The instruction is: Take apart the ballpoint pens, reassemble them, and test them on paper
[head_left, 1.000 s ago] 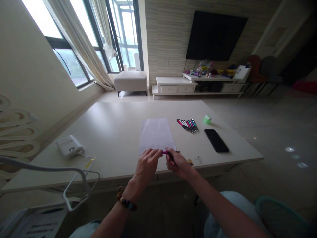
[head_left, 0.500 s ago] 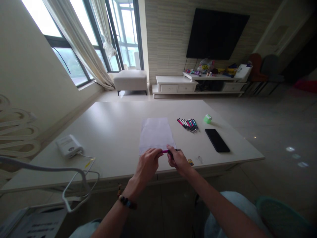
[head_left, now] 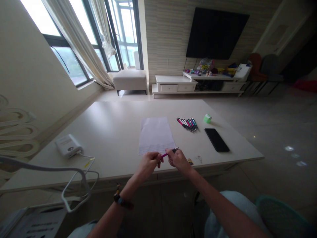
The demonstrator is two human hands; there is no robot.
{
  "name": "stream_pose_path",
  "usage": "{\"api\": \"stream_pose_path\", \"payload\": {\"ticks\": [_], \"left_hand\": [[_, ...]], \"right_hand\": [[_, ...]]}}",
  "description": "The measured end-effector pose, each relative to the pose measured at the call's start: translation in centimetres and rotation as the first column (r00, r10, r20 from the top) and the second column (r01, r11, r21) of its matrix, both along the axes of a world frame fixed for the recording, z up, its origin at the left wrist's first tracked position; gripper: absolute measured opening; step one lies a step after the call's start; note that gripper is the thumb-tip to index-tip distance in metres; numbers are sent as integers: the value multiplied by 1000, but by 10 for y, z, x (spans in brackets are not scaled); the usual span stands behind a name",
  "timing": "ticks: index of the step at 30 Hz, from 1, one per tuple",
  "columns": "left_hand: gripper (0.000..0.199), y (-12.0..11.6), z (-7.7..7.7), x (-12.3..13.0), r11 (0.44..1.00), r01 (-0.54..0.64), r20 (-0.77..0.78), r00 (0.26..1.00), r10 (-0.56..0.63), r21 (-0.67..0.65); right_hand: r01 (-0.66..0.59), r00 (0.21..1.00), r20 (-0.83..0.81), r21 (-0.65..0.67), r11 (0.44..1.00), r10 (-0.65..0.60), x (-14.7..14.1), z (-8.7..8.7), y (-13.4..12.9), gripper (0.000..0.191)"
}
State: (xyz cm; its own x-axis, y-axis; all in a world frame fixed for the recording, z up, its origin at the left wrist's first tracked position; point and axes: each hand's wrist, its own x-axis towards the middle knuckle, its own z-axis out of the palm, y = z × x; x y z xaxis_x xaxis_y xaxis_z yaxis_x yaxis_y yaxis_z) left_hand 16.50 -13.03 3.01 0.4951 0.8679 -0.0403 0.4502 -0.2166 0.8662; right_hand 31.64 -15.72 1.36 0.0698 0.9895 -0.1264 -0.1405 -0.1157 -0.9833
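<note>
A purple pen (head_left: 164,155) with a dark grip and silver tip is held between both hands over the front edge of the table. My left hand (head_left: 150,162) pinches its purple end. My right hand (head_left: 177,158) is closed round the dark part, and the tip points up to the right. Just beyond the hands lies a white sheet of paper (head_left: 156,132), with faint lines of writing along its near edge. To the right of the paper, several pens (head_left: 188,125) of different colours lie side by side in a slanted row.
A black phone (head_left: 217,140) and a small green-and-white container (head_left: 207,118) lie on the right of the table (head_left: 114,132). Small stickers (head_left: 190,161) are near the front edge. At the left stands a white power bank (head_left: 68,146) with a looped cable.
The pen has tilted, its tip rising to the right and its purple end dropping. My left hand has moved slightly lower, and the writing on the paper shows more.
</note>
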Motion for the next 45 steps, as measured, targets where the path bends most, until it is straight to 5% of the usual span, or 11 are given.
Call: {"api": "stream_pose_path", "payload": {"ticks": [2,8,18,45], "left_hand": [[33,4,-1,-3,998,43,50,998,-41,-40],[23,11,-14,-13,949,85,-190,981,-27,305],[22,28,-42,-12,932,168,-380,924,-36,321],[19,10,-19,-12,844,164,-390,919,57,510]], "right_hand": [[-80,983,173,69,994,67,8,4,0,39],[-104,969,223,-23,994,107,14,-11,10,42],[-94,970,217,-71,993,107,15,-35,24,36],[-278,953,114,-35,960,280,20,-22,17,45]]}}
